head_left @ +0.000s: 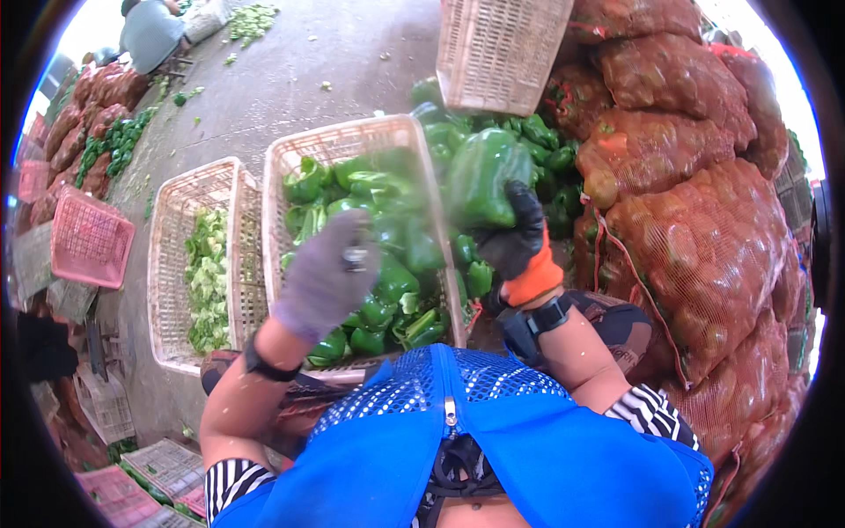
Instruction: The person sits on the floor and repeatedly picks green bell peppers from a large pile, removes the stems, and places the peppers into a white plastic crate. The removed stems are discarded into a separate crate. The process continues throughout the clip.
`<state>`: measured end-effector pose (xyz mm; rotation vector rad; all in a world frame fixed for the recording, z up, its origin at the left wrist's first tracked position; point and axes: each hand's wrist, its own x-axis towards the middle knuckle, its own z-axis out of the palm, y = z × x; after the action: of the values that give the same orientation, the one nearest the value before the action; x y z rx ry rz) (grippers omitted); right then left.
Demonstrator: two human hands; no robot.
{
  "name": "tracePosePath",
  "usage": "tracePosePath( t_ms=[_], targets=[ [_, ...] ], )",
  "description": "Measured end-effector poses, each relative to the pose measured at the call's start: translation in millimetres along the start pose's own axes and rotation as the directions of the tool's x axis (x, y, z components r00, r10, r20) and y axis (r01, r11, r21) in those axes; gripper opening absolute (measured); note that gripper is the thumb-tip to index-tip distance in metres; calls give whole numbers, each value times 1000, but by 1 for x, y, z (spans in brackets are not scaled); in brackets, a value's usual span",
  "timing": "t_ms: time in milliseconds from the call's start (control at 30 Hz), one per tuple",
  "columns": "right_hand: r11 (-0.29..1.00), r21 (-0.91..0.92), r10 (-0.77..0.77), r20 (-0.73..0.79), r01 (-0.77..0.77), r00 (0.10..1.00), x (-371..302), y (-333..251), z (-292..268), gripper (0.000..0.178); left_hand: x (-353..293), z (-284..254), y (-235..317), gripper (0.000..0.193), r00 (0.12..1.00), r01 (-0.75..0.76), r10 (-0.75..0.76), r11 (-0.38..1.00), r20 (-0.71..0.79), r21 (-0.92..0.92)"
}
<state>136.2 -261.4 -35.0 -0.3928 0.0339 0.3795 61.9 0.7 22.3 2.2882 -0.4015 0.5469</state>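
A large green bell pepper (488,180) is gripped in my right hand (519,246), which wears a black and orange glove. My left hand (333,271), in a greyish purple glove, is closed and smeared by motion. A small shiny piece shows at its fingers, too blurred to name. Below that hand stands a pale plastic crate (343,134) full of green bell peppers (394,286), some of them cut open. More whole peppers (537,132) are heaped beyond my right hand.
Left of the pepper crate, another crate (158,264) holds pale green trimmings (207,286). An upright crate (497,53) stands at the far side. Red mesh sacks (695,255) pile up at right. A pink crate (91,238) is at left. Another person (151,35) sits far left.
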Motion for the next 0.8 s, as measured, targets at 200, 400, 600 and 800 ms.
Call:
tracePosePath(
  t_ms=[200,400,600,800],
  targets=[
    [959,86,227,327,-268,917,-19,46,40,51,-16,9,29,26,996,78,-77,997,44,-23],
    [839,-540,207,195,-71,959,-37,62,37,49,-42,1,30,79,924,317,-348,930,159,187],
    [915,-167,401,254,-368,880,-51,58,46,56,-40,-5,29,79,993,102,-93,983,-68,151],
    [733,-656,396,201,-176,896,-62,48,41,56,-34,-35,1,77,921,291,-361,888,146,356]
  ],
)
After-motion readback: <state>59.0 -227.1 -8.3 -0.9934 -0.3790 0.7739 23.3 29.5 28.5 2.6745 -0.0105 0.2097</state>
